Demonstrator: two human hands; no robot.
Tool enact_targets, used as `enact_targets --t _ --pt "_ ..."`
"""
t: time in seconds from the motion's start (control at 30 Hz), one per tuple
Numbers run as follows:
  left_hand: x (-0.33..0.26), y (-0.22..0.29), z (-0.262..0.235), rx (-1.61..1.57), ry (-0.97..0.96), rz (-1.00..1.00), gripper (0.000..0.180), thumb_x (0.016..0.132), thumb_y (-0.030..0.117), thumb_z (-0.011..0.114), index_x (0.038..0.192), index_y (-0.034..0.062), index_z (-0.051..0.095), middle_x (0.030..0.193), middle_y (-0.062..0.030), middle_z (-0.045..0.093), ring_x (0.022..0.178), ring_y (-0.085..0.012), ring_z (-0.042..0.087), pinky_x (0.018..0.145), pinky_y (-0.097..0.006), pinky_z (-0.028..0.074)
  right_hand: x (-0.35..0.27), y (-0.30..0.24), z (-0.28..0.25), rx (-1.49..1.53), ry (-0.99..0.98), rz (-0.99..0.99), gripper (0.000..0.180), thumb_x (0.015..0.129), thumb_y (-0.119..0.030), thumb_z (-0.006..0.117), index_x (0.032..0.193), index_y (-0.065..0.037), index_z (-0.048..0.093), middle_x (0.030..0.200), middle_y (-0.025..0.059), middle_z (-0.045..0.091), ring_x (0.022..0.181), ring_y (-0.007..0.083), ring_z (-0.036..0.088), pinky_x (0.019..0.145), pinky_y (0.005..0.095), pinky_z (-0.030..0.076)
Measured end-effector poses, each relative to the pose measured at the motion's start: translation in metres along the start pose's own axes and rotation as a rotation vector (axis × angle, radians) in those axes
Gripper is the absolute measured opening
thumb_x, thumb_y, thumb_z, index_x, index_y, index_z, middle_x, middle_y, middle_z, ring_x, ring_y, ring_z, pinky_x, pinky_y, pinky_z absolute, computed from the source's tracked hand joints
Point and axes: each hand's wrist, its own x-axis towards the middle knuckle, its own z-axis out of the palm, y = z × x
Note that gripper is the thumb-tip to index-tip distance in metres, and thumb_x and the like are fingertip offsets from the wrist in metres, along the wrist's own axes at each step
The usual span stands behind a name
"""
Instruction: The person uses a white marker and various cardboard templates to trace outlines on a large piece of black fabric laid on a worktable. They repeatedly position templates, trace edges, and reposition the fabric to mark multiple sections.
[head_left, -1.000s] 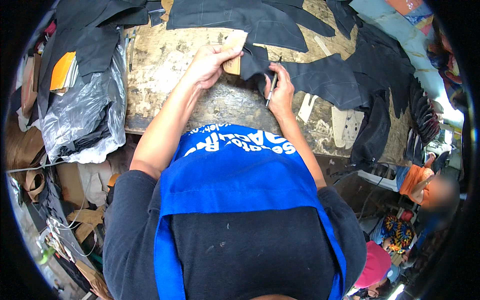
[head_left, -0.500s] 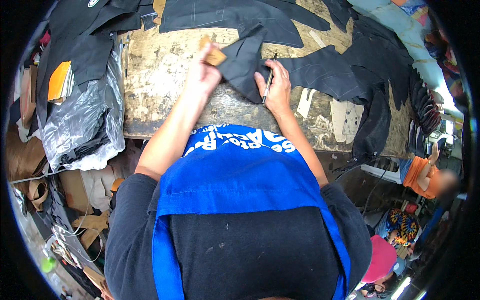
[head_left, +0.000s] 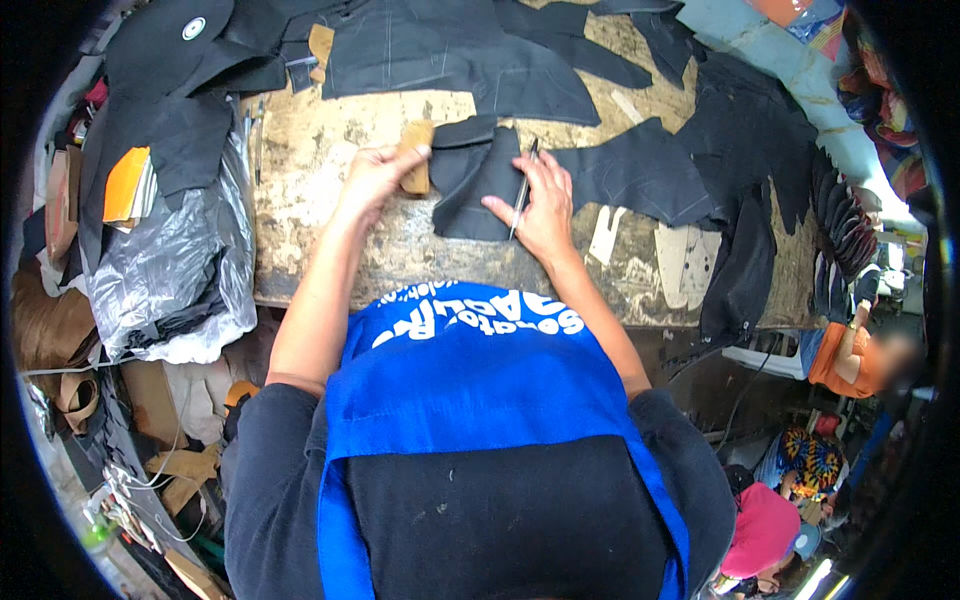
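Gripping a tan block point(head_left: 414, 158), left fingers point(head_left: 398, 160) abut dark fabric point(head_left: 476, 180); right fingers point(head_left: 520, 192) hold pen point(head_left: 523, 186).

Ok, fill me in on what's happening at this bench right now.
A person in a blue apron works at a worn wooden bench strewn with black cut pieces. The left hand holds a small tan block at the edge of a dark fabric piece. The right hand presses on that piece, a thin pen-like tool held between its fingers.
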Motion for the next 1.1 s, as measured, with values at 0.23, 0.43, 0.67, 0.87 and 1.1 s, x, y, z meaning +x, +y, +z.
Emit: enact_targets --t 0.23,0.43,0.67,0.87,1.1 --pt "0.018 0.001 0.020 0.227 0.108 0.153 0.025 0.078 0.022 0.073 0.080 -0.0023 0.068 0.070 -0.0038 0.062 0.057 -0.0104 0.053 0.054 -0.026 0.043 0.001 -0.003 -0.003 -0.005 -0.027 0.024 0.064 0.060 -0.044 0.079 0.106 -0.006 0.059 0.113 0.0173 0.059 0.116 0.0361 0.046 0.098 0.0450 0.032" --pt "-0.004 -0.008 -0.055 0.209 0.456 0.442 0.019 0.080 0.014 0.068 0.085 -0.0050 0.068 0.076 -0.0076 0.067 0.063 -0.0093 0.059 0.058 -0.024 0.047 0.001 0.002 -0.003 -0.004 -0.030 -0.022 0.068 0.056 -0.045 0.080 0.108 -0.006 0.059 0.114 0.0160 0.059 0.116 0.0334 0.048 0.097 0.0436 0.033" --pt "-0.009 -0.023 -0.079 0.602 0.487 0.271 0.024 0.076 0.018 0.072 0.086 -0.0033 0.069 0.064 -0.0060 0.065 0.054 -0.0091 0.055 0.051 -0.027 0.045 0.009 0.013 -0.012 0.058 -0.201 -0.074 0.077 0.051 -0.051 0.080 0.112 -0.009 0.058 0.122 0.0134 0.056 0.125 0.0326 0.040 0.102 0.0461 0.026" --pt "-0.003 -0.008 -0.091 0.275 0.515 0.224 0.018 0.080 0.018 0.070 0.081 -0.0006 0.068 0.071 -0.0018 0.063 0.058 -0.0058 0.053 0.052 -0.022 0.042 0.015 -0.004 -0.013 0.151 -0.229 -0.235 0.052 0.064 -0.033 0.079 0.106 -0.009 0.061 0.117 0.0107 0.060 0.120 0.0309 0.047 0.100 0.0452 0.032" --pt "-0.061 -0.011 -0.038 0.448 -0.132 0.170 0.022 0.080 0.021 0.065 0.092 0.0031 0.067 0.081 -0.0078 0.067 0.075 -0.0170 0.064 0.067 -0.028 0.050 0.060 -0.051 0.064 0.362 -0.408 -0.461 0.024 0.084 -0.020 0.058 0.106 -0.011 0.060 0.117 0.0095 0.060 0.120 0.0262 0.048 0.100 0.0499 0.034"
